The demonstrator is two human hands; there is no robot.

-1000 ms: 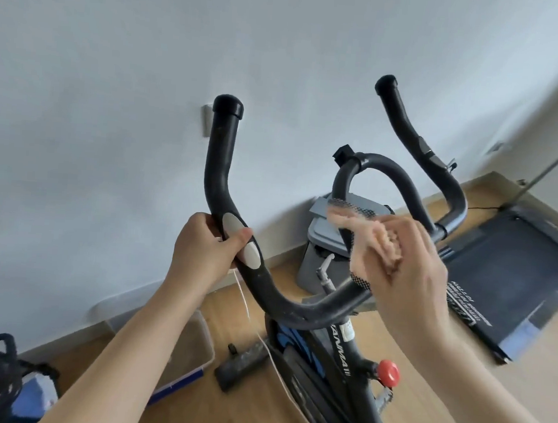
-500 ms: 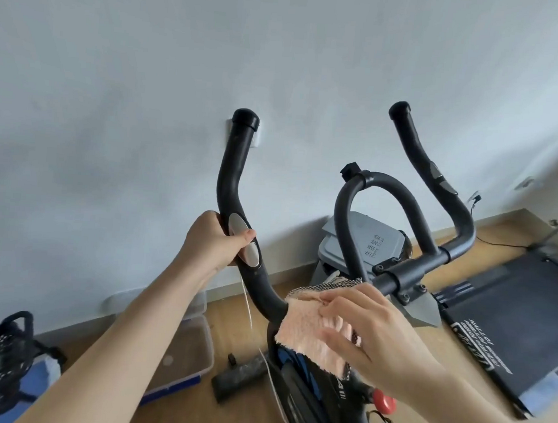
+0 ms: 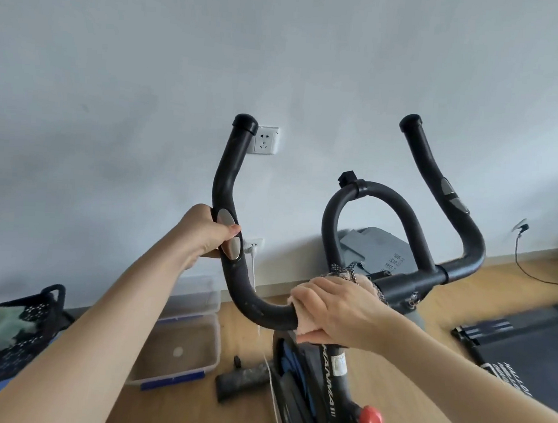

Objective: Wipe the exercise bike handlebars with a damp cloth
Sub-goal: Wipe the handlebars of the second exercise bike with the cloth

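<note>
Now lowered, the right hand clasps the peach terry cloth around the black curved padded handlebars at five o'clock. The left hand grips the left bar at nine o'clock.

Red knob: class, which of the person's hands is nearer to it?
Right. The right hand sits above the red knob; the left hand grips the handlebar farther up-left.

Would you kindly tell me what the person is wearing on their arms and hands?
Nothing shows: the left hand and right hand are ungloved, without rings, watch or bracelet, and the left forearm and right forearm are bare, with no sleeve in view.
</note>
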